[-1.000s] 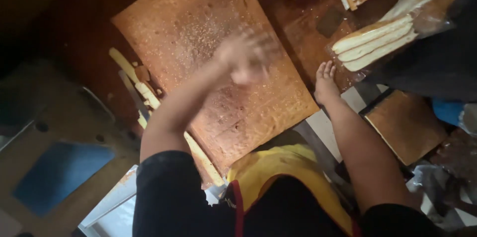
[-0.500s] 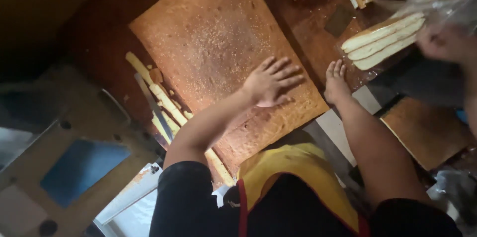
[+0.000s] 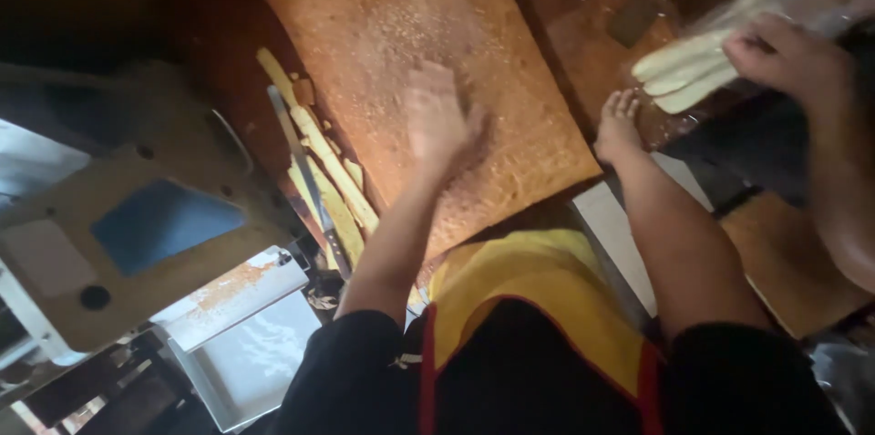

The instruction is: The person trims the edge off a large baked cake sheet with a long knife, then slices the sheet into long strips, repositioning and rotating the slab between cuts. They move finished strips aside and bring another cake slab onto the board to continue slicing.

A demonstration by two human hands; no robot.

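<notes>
So left hand [image 3: 439, 120] is flat, open on the cake sheet [image 3: 419, 61]; right hand [image 3: 620, 125] rests open at the worktop [image 3: 583, 43] edge beside it.

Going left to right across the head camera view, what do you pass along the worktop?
Long knife → pale cut strips → brown cake sheet with the left hand on it → right hand → another person's hand.

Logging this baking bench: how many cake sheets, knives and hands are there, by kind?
Large brown cake sheet: 1
Long knife: 1
Person's own hands, left hand and right hand: 2
Co-worker's hand: 1
Total: 5
</notes>
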